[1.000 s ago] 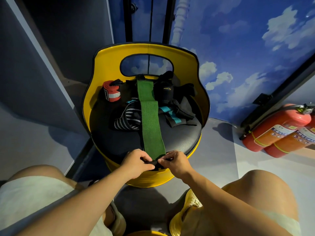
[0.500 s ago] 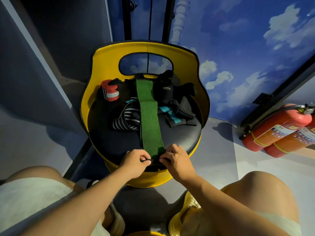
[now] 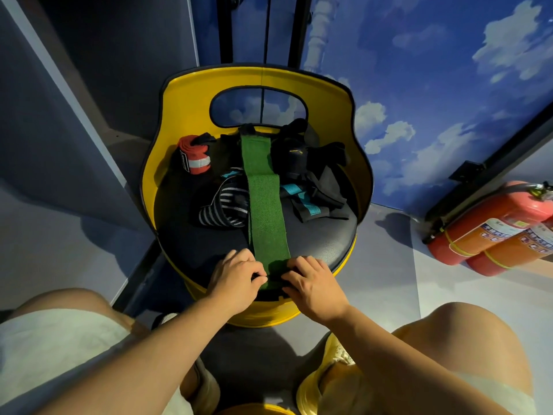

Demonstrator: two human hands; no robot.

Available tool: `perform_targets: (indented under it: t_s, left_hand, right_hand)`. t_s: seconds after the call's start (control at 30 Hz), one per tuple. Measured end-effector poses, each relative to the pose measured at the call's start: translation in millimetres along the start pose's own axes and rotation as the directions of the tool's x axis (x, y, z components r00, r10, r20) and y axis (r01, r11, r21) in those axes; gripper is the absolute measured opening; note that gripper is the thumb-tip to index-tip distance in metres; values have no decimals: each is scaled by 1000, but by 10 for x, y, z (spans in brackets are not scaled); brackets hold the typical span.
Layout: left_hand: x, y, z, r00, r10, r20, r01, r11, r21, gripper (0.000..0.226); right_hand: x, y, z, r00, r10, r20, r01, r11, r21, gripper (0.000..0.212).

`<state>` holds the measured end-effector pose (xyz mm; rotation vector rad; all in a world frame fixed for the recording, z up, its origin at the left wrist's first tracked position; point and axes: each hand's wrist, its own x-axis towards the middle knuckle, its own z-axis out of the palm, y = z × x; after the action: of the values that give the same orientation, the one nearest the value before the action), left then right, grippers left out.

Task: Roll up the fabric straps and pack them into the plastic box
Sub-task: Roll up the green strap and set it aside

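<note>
Rolling long green fabric strap (image 3: 267, 217): left hand (image 3: 236, 277) and right hand (image 3: 311, 280) pinch its near end; uneven pressure risks a crooked, loose roll.

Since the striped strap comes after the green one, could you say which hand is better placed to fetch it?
Probably left: the striped strap lies left of the green strap, ahead of the left hand.

long strap (image 3: 266, 211) on seat (image 3: 323, 244), rolled strap (image 3: 194, 158) back left

No legible text: label on the fire extinguishers (image 3: 490, 232) and small print on the black strap (image 3: 294, 152) too blurred.
</note>
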<state>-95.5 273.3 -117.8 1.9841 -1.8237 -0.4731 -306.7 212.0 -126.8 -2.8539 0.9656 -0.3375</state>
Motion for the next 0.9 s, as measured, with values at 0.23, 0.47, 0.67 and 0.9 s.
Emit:
perform_targets:
  t_s: [0.23,0.47,0.67,0.9]
  left_hand:
    - [-36,-46,50,972,225,-68,-219,973,76,8]
    - [-55,-29,25,972,232,30,-234,962,143,28]
    - [-21,-16,88,990,142,10,-143,985,95,25]
    - [8,17,86,999,-47,-9,46,993,-105,20]
  right_hand:
    - [80,-5,-1,996,67,56,-74,990,120,24]
    - [122,25,-111,975,184,128,-211,945,250,24]
    - [174,54,-102,995,83,51,-92,977,194,32]
    - [139,0,-65,996,87,37,-92,984,151,32]
